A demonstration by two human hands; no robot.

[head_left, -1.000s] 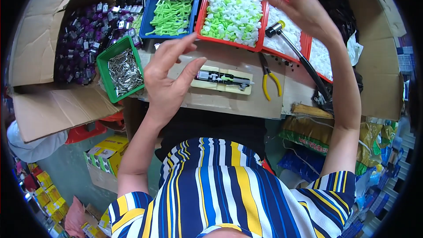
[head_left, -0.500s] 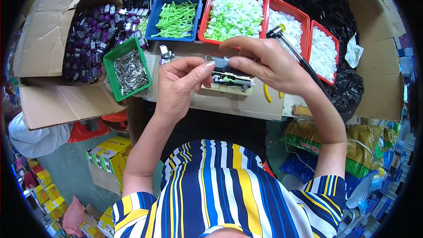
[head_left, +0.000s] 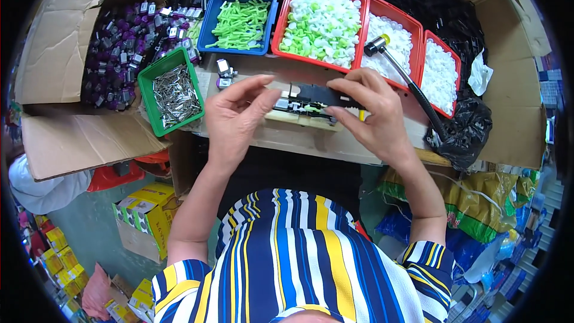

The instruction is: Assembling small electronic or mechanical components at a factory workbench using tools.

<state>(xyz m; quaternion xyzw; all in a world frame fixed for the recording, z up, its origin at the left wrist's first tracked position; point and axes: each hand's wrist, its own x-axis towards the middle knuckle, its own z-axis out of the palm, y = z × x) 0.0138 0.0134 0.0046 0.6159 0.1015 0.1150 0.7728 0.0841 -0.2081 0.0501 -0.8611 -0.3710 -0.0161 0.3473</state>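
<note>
A narrow black assembly [head_left: 299,106] with light-green and silver parts in it lies on a pale wooden block [head_left: 305,122] at the table's front. Just above its far side is a flat black plastic piece [head_left: 315,93]. My right hand [head_left: 378,110] pinches that piece near its right end between thumb and fingers, the thumb low over the assembly. At the assembly's left end is my left hand [head_left: 230,125], thumb and fingers apart, with nothing seen between them. Its fingertips are slightly blurred.
Behind stand a blue tray [head_left: 209,18] of green sticks and red trays [head_left: 276,39] of small white and green parts. A green tray [head_left: 149,98] of metal pins and a carton of purple-grey parts [head_left: 122,54] are left. A hammer [head_left: 406,78] leans at right, near yellow-handled pliers [head_left: 362,115].
My left fingers have parted and moved slightly left, off the dark piece they were pinching. My right hand has come down, with the black piece over the assembly's far side.
</note>
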